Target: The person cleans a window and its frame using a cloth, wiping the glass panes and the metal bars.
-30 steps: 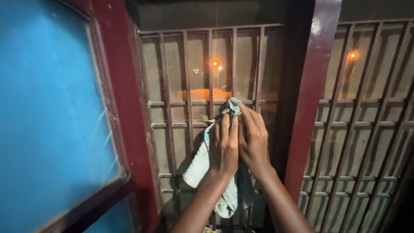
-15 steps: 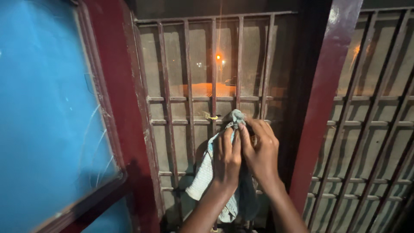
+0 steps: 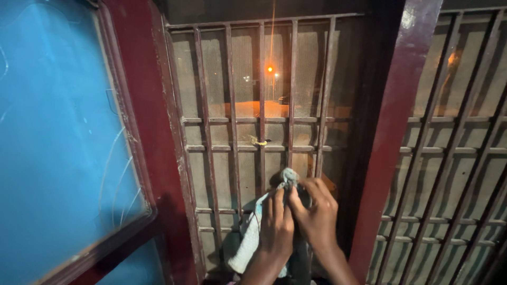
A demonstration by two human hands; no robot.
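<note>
Head view: my left hand (image 3: 275, 224) and right hand (image 3: 317, 216) both grip closed on a pale blue cloth (image 3: 248, 240), pressing it against a vertical bar of the window grille (image 3: 261, 95), below the crossbars.

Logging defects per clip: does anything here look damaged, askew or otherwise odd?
Yes, some wear. The blue pane on the open shutter at left shows curved scratch marks, and the maroon frame has chipped paint. A small yellowish scrap hangs on the window bars above both hands.
</note>
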